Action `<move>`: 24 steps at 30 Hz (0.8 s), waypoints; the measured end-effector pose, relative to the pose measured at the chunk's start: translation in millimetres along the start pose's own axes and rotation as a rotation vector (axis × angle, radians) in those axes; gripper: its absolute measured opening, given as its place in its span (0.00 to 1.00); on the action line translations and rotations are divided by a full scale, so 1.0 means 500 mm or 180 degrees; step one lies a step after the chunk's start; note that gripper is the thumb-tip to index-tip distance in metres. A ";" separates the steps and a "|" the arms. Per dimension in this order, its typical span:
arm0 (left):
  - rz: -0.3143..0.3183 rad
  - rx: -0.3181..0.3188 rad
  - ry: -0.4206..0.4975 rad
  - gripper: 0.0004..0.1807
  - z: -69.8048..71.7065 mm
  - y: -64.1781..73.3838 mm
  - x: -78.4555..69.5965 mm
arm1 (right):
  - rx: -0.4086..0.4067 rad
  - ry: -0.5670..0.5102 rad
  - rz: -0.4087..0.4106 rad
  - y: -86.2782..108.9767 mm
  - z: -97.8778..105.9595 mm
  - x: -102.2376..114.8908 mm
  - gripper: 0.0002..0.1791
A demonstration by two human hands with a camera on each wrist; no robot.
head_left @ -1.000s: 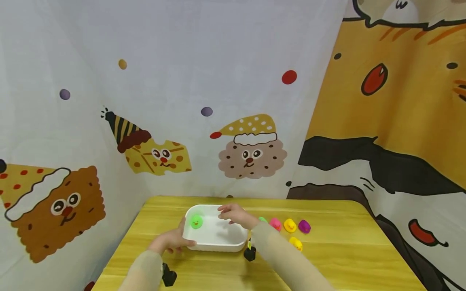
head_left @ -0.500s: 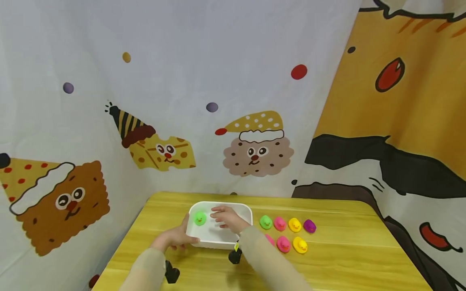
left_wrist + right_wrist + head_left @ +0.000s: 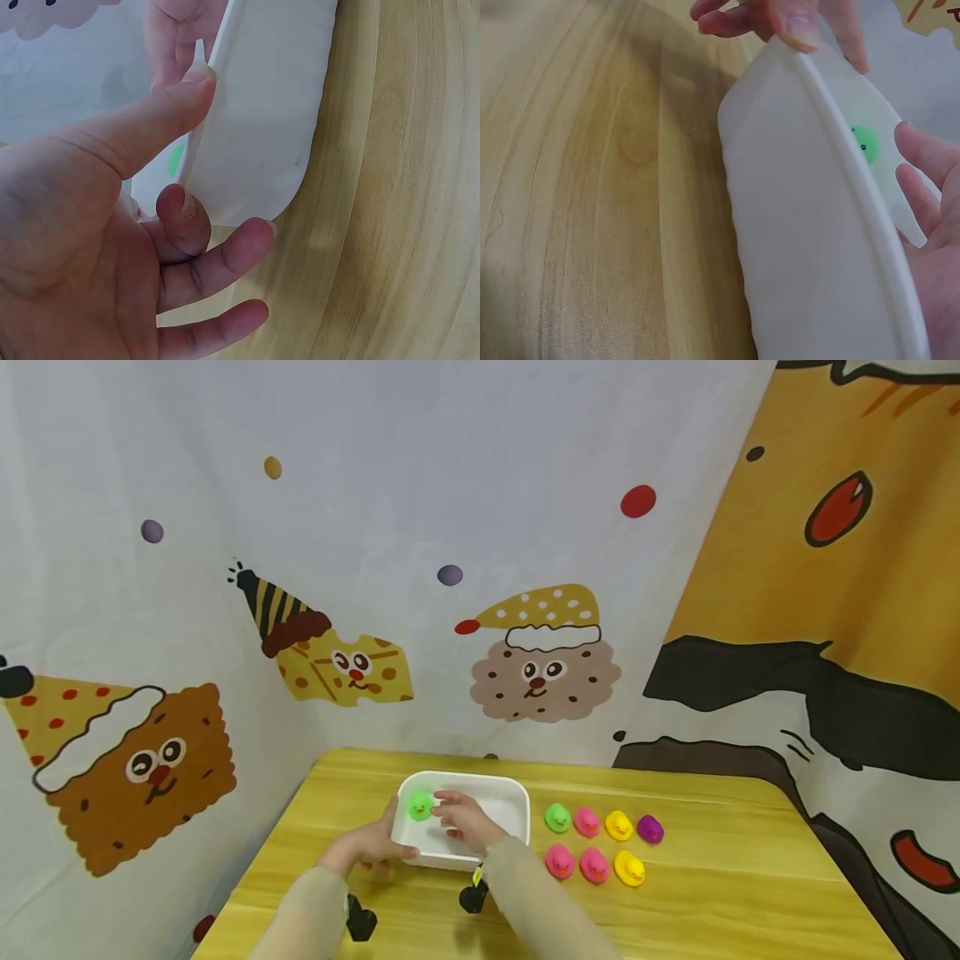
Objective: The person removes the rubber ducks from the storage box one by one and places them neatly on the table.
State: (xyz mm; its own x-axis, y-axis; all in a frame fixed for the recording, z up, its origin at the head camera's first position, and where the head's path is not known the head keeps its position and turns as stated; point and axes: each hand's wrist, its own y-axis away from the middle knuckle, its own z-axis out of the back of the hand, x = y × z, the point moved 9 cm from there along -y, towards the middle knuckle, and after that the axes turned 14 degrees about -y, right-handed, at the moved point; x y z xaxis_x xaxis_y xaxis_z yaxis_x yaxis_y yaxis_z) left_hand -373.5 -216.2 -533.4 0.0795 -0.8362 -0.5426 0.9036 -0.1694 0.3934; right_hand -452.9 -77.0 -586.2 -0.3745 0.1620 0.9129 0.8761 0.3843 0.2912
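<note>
A white plastic box (image 3: 502, 802) stands on the wooden table, with one green rubber duck (image 3: 421, 806) inside at its left end. My left hand (image 3: 367, 843) holds the box's near left corner; in the left wrist view its thumb (image 3: 172, 112) lies on the rim while other fingers curl by the corner. Over the box's inside is my right hand (image 3: 463, 820), fingers loosely bent and holding nothing. Its fingertips are close to the green duck's right side. In the right wrist view a gap shows between those fingers (image 3: 922, 154) and the duck.
Right of the box, several rubber ducks form two rows: a green duck (image 3: 557, 817), a purple duck (image 3: 650, 829), yellow ones and pink ones such as a pink duck (image 3: 559, 862). A patterned cloth (image 3: 360, 485) hangs behind and left of the table (image 3: 712, 868).
My right hand has moved left across the box toward the green duck. The ducks on the right, partly hidden by my right arm before, now show fully. The head view has shifted slightly.
</note>
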 end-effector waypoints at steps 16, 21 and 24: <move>-0.0035 0.0070 0.0033 0.64 -0.003 0.003 -0.009 | 0.0174 0.0637 0.0317 0.007 -0.044 0.006 0.31; -0.0029 0.0042 0.0077 0.64 -0.002 -0.002 -0.003 | 0.0209 0.0733 0.0438 0.005 -0.054 0.009 0.32; -0.0051 0.0046 0.0093 0.64 -0.003 -0.002 -0.003 | 0.0273 0.0842 0.0528 -0.001 -0.056 0.006 0.33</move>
State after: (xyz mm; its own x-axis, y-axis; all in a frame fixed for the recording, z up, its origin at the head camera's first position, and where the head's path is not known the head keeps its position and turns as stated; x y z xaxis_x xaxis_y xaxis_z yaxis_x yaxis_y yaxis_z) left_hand -374.1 -214.1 -534.2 0.0775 -0.8178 -0.5703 0.8987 -0.1904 0.3951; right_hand -445.9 -102.2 -575.7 -0.1270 -0.0086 0.9919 0.8856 0.4493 0.1173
